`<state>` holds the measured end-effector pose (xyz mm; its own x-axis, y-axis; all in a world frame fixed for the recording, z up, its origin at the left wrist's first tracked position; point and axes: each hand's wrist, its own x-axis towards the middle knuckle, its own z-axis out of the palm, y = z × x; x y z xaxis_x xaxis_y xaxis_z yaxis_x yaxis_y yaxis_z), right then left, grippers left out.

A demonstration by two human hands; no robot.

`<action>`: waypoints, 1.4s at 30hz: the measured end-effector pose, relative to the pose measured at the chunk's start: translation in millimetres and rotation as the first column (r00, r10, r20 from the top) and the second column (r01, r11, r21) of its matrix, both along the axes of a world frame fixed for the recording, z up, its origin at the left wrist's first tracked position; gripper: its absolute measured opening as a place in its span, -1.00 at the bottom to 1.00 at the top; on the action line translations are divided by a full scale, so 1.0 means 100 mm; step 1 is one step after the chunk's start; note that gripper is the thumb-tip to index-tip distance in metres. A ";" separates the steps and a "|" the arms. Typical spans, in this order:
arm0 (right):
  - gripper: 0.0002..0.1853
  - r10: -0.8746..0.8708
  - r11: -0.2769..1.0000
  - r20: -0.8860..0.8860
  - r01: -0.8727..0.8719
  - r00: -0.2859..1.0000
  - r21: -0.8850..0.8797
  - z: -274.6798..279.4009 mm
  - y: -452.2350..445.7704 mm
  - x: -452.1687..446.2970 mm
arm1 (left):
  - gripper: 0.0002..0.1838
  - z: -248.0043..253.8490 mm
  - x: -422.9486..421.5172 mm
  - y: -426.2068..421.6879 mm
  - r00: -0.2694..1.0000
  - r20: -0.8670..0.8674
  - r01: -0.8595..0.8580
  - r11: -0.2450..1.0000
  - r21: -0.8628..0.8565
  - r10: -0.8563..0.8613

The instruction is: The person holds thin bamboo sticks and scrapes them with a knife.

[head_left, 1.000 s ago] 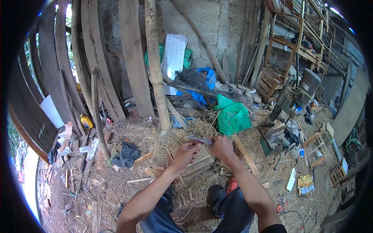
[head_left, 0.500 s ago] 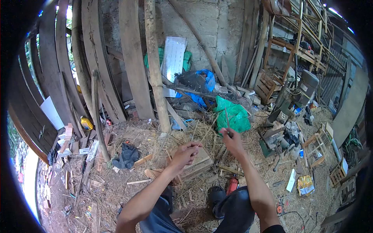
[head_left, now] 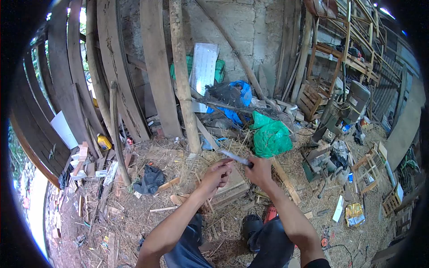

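Note:
A knife with a pale, shiny blade and dark handle is in my right hand, the fingers wrapped round the handle. Its blade points left and slightly up, over the fingertips of my left hand. The left fingers are curled and pinched on a thin wooden stick, of which only a small bit shows by the blade. Below both hands, a wooden block lies on the straw-covered ground between my feet.
A green plastic bag lies ahead, beside a wooden post. A black bag and a yellow bottle are on the left. To the right stand a machine and a wooden frame. A red canister lies near my right foot.
My right hand has swung the knife from pointing upward to pointing left, bringing the blade over my left fingertips. My left hand stays nearly in place. The view has shifted slightly.

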<state>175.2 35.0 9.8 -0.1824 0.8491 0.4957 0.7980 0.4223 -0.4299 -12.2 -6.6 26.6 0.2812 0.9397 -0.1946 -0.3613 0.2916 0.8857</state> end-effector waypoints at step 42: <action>-0.69 -0.376 0.891 0.258 0.424 0.890 -0.164 -0.08 0.16 0.45 | -0.61 -0.06 0.12 -0.14 0.979 -0.186 0.084 0.996 -0.025 -0.088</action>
<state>220.4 51.2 1.5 0.1139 0.9516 0.2855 0.9616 -0.0333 -0.2726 -0.2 -21.1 21.0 0.3181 0.9098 -0.2667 -0.1632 0.3297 0.9299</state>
